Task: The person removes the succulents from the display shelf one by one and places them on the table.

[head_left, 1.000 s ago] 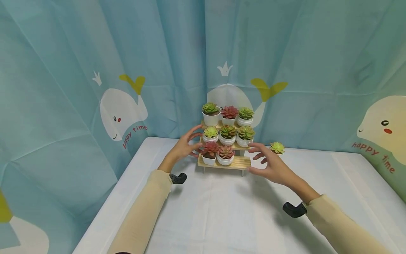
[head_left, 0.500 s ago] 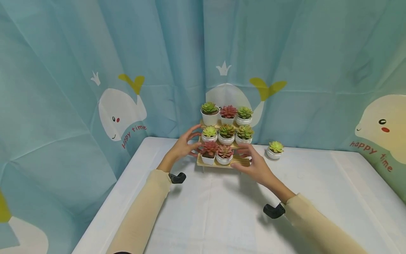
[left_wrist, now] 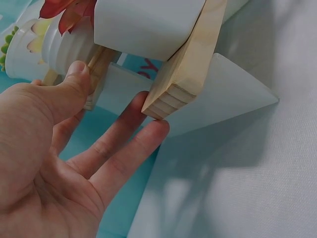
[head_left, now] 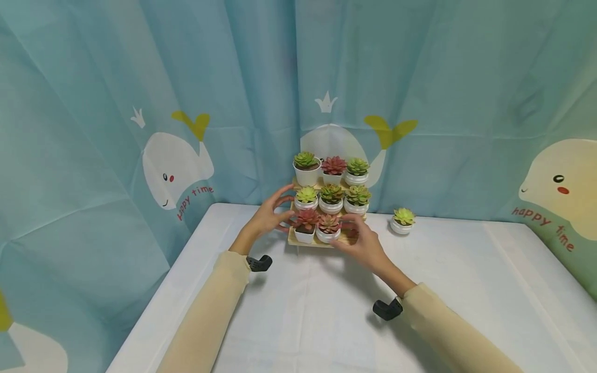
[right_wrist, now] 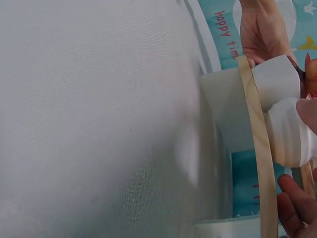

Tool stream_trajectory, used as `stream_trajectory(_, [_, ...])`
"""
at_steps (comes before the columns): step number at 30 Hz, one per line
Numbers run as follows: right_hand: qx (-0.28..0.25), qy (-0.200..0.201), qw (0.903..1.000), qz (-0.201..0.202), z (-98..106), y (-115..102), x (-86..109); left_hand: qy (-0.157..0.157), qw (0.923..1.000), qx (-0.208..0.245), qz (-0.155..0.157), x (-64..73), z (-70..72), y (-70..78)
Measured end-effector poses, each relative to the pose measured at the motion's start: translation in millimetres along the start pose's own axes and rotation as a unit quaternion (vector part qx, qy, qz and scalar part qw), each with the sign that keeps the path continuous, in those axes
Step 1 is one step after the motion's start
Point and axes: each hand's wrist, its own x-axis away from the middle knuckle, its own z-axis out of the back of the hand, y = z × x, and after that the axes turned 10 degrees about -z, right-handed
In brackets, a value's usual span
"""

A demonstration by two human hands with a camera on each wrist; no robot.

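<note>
A three-tier wooden plant stand [head_left: 298,243] with white side supports bears rows of potted succulents. My left hand [head_left: 266,215] holds its left side; in the left wrist view the thumb presses on the middle board [left_wrist: 100,74] and two fingertips touch the end of the bottom board [left_wrist: 183,87]. On the bottom tier, my right hand [head_left: 366,246] pinches the pinkish succulent in a round white pot [head_left: 328,235], thumb at the pot's front and fingers at its right. Left of it stands a red succulent in a square white pot [head_left: 305,237].
A yellow-green succulent in a round white pot [head_left: 402,224] stands on the white tablecloth [head_left: 308,311], right of the stand. Behind hangs a blue curtain [head_left: 261,103] with whale prints, close to the stand's back.
My right hand has moved left from the stand's right edge to the pinkish succulent's pot on the bottom tier. The left hand has stayed at the stand's left side.
</note>
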Motion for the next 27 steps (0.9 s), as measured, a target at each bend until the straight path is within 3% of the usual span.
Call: stream_trajectory(27, [0.066, 0.021, 0.9976, -0.005, -9.3, -4.6, -6.9, 0.000, 0.9999, 0.011, 0.002, -0.8, -0.4, -1.3])
